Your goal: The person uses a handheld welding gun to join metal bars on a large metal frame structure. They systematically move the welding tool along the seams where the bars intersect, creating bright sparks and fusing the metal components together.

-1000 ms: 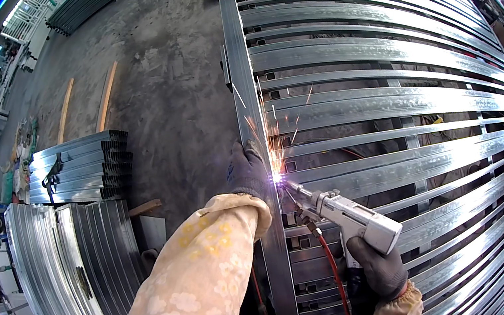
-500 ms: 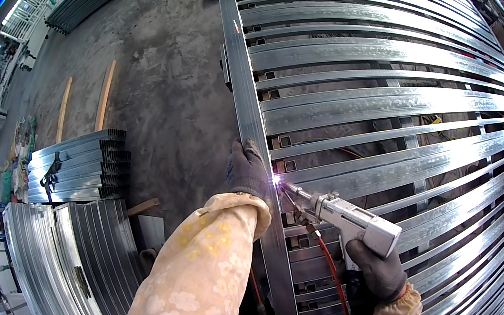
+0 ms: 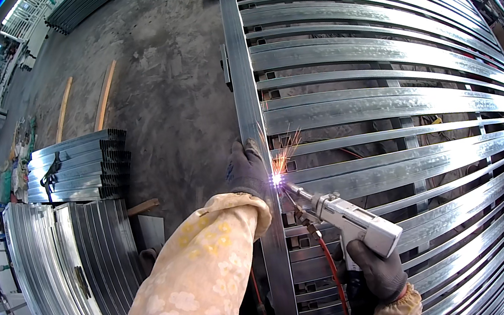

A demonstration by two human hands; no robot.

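Note:
My right hand, in a dark glove, is wrapped round the grip of a silver-white welding gun. The gun's nozzle points up and left at the joint between a long upright metal rail and a flat crosswise metal tube. A bright violet-white glow burns at that joint, with orange sparks flying upward. My left hand, also gloved, grips the rail just left of the glow; some of its fingers are hidden. A patterned beige sleeve covers my left forearm.
Many parallel galvanized tubes run right from the rail, with gaps between them. A red hose hangs below the gun. Stacked metal profiles and two wooden strips lie on the grey concrete floor at left.
Orange sparks now spray up from the joint, where before there was only a small bright glow. Both hands and the gun hold almost the same place.

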